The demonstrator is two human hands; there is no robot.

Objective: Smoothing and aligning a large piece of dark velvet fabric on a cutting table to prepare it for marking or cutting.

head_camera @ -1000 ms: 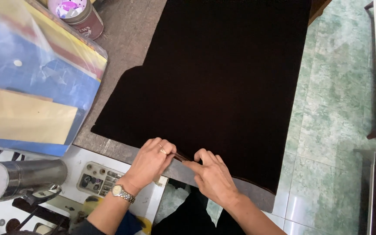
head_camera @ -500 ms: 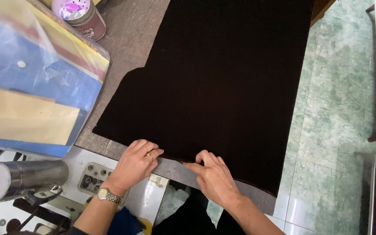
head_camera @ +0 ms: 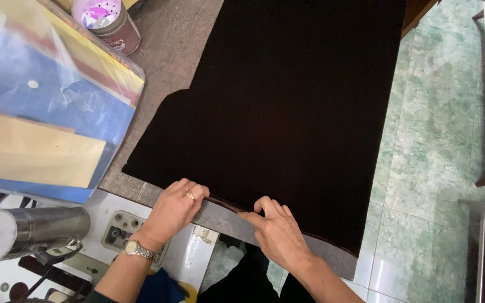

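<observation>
Pressing down on the near edge of a large piece of black cloth (head_camera: 293, 112), both hands work side by side at the front of a grey worktable (head_camera: 169, 50). The left hand (head_camera: 176, 206), with a ring on one finger and a watch (head_camera: 140, 250) on the wrist, lies curled with its fingertips on the cloth's hem, which looks folded over into a thin strip there; whether it pinches the fold or only pushes on it cannot be told. The right hand (head_camera: 276, 233) lies flatter, fingers close together and pointing left along the same edge, resting partly on the bare grey table rim and touching the hem. The two hands are near each other but apart. The cloth covers most of the table, reaching from its far end to the front rim, with a stepped cut-out on its left side. To the left lie a blue and yellow plastic folder (head_camera: 40, 112) and a round tin (head_camera: 108, 22) with a pale lid. Below the folder sits a shiny metal cylinder (head_camera: 29, 230) on a white machine (head_camera: 124, 235). Green tiled floor (head_camera: 433, 140) shows at right.
</observation>
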